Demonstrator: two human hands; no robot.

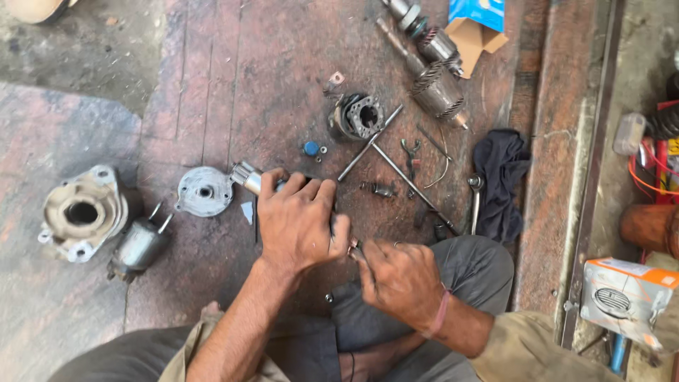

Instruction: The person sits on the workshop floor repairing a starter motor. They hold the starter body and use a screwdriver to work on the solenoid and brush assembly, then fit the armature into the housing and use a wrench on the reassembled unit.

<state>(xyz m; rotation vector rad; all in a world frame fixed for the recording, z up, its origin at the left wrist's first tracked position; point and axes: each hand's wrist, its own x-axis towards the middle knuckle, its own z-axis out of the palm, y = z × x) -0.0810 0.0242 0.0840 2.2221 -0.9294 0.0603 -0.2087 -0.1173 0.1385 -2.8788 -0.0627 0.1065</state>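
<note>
Beside left hand, round cover plate.

A floor-level motor repair workshop

Dismantled starter-motor parts lie spread over a worn, stained stone floor: an aluminium housing near the left edge, a round end cover, wound armatures toward the far edge, a brush holder, a cross wrench, a spanner and a dark oily rag. Parts cartons sit at the right.
</note>
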